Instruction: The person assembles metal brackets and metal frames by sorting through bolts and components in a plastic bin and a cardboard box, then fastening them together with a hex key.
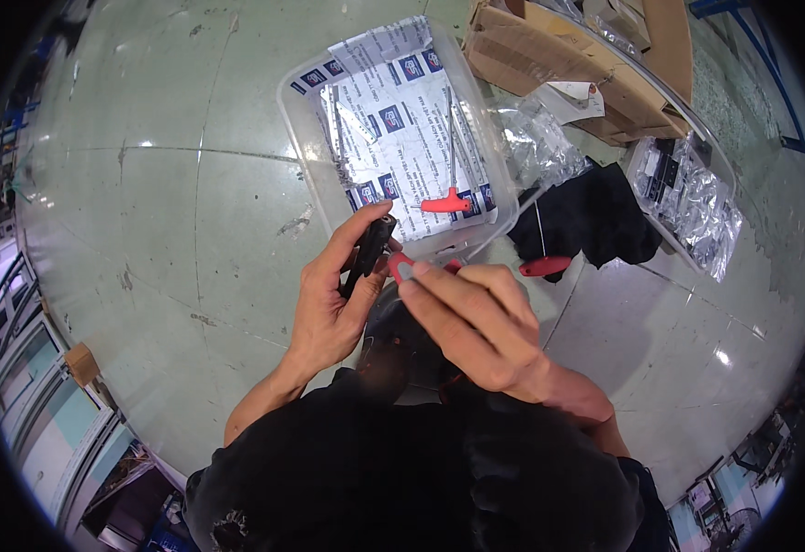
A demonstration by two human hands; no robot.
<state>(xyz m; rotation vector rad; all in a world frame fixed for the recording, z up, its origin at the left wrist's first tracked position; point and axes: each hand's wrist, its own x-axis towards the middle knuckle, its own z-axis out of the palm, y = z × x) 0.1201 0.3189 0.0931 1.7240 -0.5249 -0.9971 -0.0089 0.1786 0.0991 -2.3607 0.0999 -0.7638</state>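
Note:
My left hand (321,304) is closed around a small black part (367,256), held upright between thumb and fingers. My right hand (480,317) grips a red-and-grey handled tool (401,267), likely a hex key, its handle against the black part; the tool's tip is hidden. Just beyond both hands stands a clear plastic bin (299,152) lined with printed white sheet. A red T-handle hex key (446,202) lies inside it, shaft pointing away. To the right, another red-handled hex key (545,267) rests on a black cloth (600,216).
A torn cardboard box (568,51) stands at the far right, with a crumpled clear plastic bag (536,143) beside it. Right of the cloth is a container of bagged parts (687,198). Metal frames (48,368) line the left edge. A blue metal stand (765,55) is far right.

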